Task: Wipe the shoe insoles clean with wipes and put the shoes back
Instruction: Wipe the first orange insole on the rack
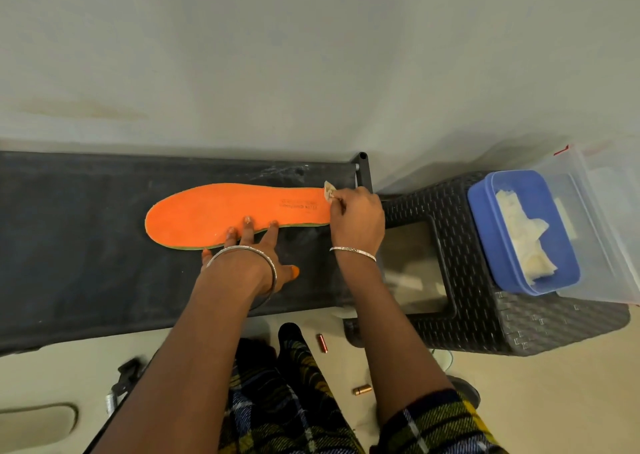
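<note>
Pressing the orange insole [221, 213] onto the dark counter [69, 245], the left hand [258, 251] lies flat; the right hand [358, 221] pinches a wipe [328, 190] at the insole's right end.

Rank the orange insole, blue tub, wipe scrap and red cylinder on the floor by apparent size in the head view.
1. orange insole
2. blue tub
3. wipe scrap and red cylinder: about alike, unranked; the scrap is partly hidden in the grip.

silver bangle [242, 251] | silver bracelet [353, 251] | dark yellow-checked sleeve [436, 426] | orange nails [294, 271]
</note>
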Demonstrator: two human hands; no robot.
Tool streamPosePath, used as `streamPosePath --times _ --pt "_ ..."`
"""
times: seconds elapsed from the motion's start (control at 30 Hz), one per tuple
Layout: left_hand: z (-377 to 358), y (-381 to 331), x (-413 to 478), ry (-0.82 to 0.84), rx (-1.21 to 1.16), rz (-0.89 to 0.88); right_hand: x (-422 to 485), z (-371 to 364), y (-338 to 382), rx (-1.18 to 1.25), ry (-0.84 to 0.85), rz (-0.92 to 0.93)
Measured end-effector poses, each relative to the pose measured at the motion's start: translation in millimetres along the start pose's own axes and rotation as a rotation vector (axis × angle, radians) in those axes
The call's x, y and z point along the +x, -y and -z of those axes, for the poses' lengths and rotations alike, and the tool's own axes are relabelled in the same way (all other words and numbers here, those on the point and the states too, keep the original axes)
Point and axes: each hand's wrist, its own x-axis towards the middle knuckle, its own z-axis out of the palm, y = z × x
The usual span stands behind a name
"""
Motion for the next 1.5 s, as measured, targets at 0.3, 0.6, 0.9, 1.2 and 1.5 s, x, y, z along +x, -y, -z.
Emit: streamPosePath --times 0.3,0.6,0.9,1.2,1.5 --pt "-0.9 -1.9 0.0 0.008 -0.010 0.010 -38.6 3.0 -4.7 -0.021 0.007 0.077" --pt "0.0 -0.9 2.1 0.013 -0.019 0.002 0.1 2.5 -4.7 -0.039 0.020 0.029" --pt "-1.8 -1.8 1.2 0.006 -0.012 0.009 -25.2 6.6 -11.3 -0.047 0.052 0.037" --pt "2.7 -1.4 -0.3 0.014 -0.011 0.003 -4.7 -5.8 7.7 -0.009 -0.017 0.003" --pt "2.9 0.5 -0.4 0.010 -0.012 -0.003 -6.5 -4.4 -1.0 -0.086 -0.036 0.086"
